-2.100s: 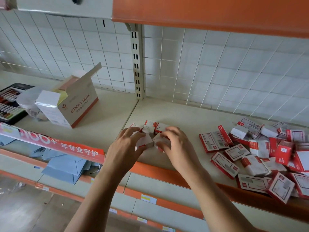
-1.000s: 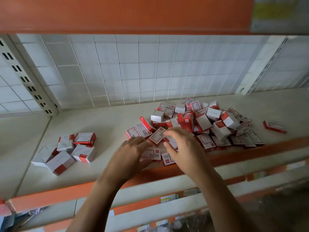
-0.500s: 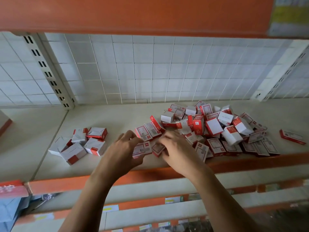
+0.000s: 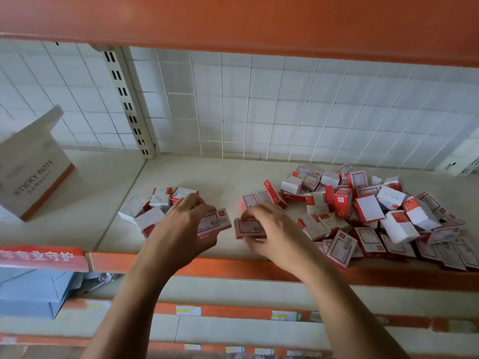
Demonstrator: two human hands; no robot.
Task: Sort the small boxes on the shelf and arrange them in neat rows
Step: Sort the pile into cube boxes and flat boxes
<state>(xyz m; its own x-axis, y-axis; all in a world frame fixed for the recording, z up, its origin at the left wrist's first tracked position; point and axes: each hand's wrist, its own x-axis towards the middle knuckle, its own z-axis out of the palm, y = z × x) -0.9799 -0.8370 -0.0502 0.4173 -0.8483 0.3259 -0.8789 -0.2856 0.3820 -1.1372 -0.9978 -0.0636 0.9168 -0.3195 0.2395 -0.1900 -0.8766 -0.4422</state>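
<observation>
White wire grid backs the shelf, whose orange lip runs along the front under both wrists. On the right lies the pile of red-and-white boxes, tumbled at all angles and not yet sorted. On the left, near the upright, a small group of the same boxes sits close together, which looks like the start of a row.

The left hand has its fingers curled over a box, thumb at its near edge, and holds it near the group; I judge it is bound there to be set down. The right hand is curled over a second box at the pile's near-left fringe, low on the shelf. Blur hides whether that box is lifted or resting. Taking one box per hand from pile to group would keep the sorted stock apart from the jumble. A carton marked STICKY NOTE stands in the next bay, well apart.

Half a second ago both hands were close together at the pile's left edge. Now they have parted, the left gone towards the group with its box. The view has swung left too, bringing the carton back in
</observation>
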